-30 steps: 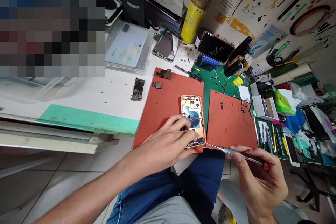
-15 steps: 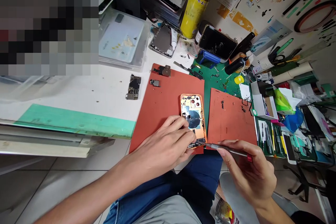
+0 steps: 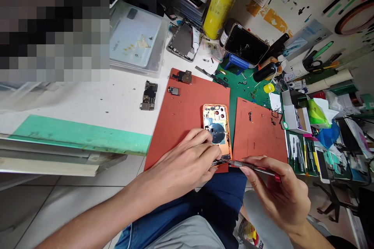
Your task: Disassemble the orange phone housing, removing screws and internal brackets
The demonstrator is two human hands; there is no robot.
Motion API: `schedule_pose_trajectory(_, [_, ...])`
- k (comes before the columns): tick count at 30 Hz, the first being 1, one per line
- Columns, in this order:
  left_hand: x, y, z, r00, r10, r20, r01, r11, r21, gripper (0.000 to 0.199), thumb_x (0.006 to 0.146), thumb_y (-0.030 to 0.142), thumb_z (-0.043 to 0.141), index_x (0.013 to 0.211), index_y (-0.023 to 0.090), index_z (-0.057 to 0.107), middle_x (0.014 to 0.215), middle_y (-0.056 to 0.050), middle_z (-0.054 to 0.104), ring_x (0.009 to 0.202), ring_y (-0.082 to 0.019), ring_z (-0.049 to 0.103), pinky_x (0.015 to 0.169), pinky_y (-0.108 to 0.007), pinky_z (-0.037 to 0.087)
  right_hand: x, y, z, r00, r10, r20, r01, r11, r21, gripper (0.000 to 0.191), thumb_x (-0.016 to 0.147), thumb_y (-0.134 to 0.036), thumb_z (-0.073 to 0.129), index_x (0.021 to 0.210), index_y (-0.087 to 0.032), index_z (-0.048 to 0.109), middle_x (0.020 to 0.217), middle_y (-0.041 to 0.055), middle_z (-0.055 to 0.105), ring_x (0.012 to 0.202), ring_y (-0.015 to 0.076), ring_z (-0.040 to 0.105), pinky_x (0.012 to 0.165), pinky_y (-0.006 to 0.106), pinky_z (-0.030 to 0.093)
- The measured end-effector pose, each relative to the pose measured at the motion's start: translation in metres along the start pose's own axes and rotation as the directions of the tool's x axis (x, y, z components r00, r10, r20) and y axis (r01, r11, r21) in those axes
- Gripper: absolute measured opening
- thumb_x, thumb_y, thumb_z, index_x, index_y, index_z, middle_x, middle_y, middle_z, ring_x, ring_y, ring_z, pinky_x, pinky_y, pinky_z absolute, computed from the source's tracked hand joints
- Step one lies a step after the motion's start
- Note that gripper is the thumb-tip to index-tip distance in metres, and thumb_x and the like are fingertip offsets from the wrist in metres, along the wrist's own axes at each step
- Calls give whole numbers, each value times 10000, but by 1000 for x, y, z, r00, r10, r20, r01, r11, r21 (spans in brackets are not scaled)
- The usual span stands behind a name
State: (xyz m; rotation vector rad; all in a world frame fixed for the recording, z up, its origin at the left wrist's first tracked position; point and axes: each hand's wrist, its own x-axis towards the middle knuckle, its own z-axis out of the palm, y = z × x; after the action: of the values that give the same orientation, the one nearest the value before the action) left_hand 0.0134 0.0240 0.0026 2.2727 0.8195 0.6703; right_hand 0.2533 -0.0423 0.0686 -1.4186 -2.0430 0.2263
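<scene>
The orange phone housing (image 3: 216, 132) lies on its back, open side up, on the red silicone mat (image 3: 178, 132), right at the mat's lower right edge and directly under my left hand. My left hand (image 3: 184, 159) is curled over the lower part of the housing, gripping it with the fingertips pressed on its inner side. Those fingers hide the bottom of the housing, so I can't tell exactly what they touch. My right hand (image 3: 279, 188) is closed around a precision screwdriver (image 3: 254, 168) with a red-capped end, pinched between thumb and fingers. Its thin tip reaches the bottom edge of the housing, just beside my left fingertips.

A second red mat (image 3: 260, 132) lies to the right of the housing, dotted with tiny parts. On the first mat, toward the top, sit 2 small removed components (image 3: 183, 77). A bare logic board (image 3: 149, 95) rests on the white bench left of that mat. At the top centre stand a yellow spray can (image 3: 219, 7) and a phone with a cracked screen (image 3: 246, 44), propped up on a green cutting mat (image 3: 244, 81).
</scene>
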Motion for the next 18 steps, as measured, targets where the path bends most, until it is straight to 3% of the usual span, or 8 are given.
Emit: schedule_pose_trajectory(18, [0,-1,1,999,20,-28,-19,999,28,241,917,98,731,1019,196,536,1050,-72,529,1094,-285,467,863,-383,500,9,-5,-1,995,-28,92,28,1000,7,371,955,-97,787,1263,-243,641,997,31,845,767,159,826,615,211,664])
